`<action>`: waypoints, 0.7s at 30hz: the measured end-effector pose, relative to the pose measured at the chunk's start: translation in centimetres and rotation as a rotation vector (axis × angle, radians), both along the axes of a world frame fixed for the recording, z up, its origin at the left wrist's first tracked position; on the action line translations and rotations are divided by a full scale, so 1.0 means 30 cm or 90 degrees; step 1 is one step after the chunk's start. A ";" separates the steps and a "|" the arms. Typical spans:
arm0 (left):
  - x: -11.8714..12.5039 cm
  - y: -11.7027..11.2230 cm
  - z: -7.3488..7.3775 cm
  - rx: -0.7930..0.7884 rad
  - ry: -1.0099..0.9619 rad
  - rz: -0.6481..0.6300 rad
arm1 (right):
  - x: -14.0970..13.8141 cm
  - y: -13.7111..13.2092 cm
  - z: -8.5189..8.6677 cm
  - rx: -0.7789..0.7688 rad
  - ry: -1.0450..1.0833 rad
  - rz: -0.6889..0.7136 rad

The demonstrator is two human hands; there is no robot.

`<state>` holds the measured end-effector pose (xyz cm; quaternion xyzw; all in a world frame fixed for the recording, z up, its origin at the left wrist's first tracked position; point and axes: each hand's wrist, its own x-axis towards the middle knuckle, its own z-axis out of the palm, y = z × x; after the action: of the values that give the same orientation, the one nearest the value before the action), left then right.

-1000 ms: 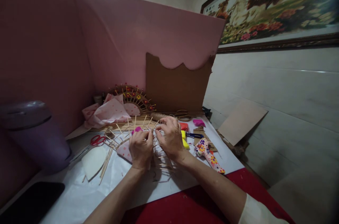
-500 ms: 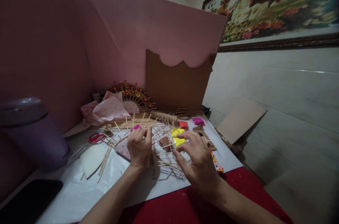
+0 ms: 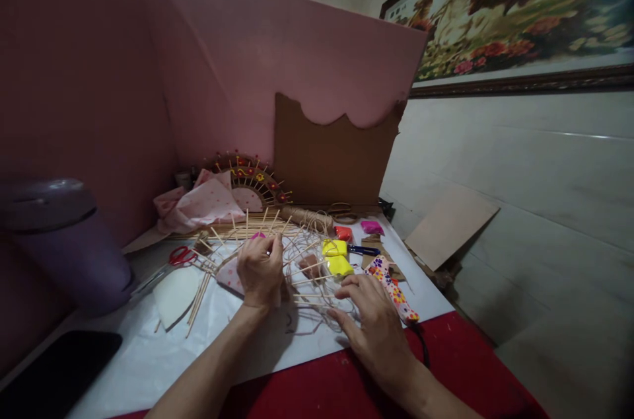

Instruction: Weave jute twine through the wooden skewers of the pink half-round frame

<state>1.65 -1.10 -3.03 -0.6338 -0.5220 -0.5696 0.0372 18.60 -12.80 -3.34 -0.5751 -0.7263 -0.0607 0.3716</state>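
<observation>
My left hand (image 3: 261,268) is closed in a pinch over a half-made fan, whose pink spotted base (image 3: 230,276) shows to its left. Whatever the fingers hold is hidden. Thin wooden sticks (image 3: 214,236) spread out around this hand, and a bit of magenta (image 3: 258,234) shows just behind it. My right hand (image 3: 372,321) is open, fingers apart and slightly bent, low over the loose twine (image 3: 324,300) and the stick ends. Two yellow packets (image 3: 339,266) lie just beyond its fingertips, beside a small brown packet (image 3: 310,266).
A flower-patterned object (image 3: 392,288) lies right of my right hand, near a black cord (image 3: 423,346). Red-handled scissors (image 3: 181,256), a white cut piece (image 3: 176,297), a purple bottle (image 3: 74,254) and a dark phone (image 3: 64,373) are left. Behind stand a twine spool (image 3: 302,215) and a decorated fan (image 3: 257,178).
My right hand has drawn down toward the table's near edge, uncovering a second yellow packet and the flower-patterned object. My left hand stays at the fan, still pinched.
</observation>
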 end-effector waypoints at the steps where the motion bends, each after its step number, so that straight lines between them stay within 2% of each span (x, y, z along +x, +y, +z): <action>1: 0.000 0.002 -0.002 0.001 -0.002 0.001 | -0.004 0.000 0.003 0.014 -0.002 0.001; 9: 0.001 -0.002 0.003 0.003 0.002 0.006 | -0.042 -0.007 0.013 0.031 -0.088 0.010; 14: -0.004 0.002 0.001 0.003 0.004 0.011 | -0.028 -0.019 0.004 0.063 -0.064 -0.001; 21: -0.014 0.007 0.009 0.002 -0.037 0.001 | -0.001 -0.007 -0.012 -0.016 -0.039 -0.031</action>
<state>1.23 -0.87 -2.76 -0.6162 -0.5228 -0.5887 0.0234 18.58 -13.02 -3.70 -0.5951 -0.7239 -0.0781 0.3402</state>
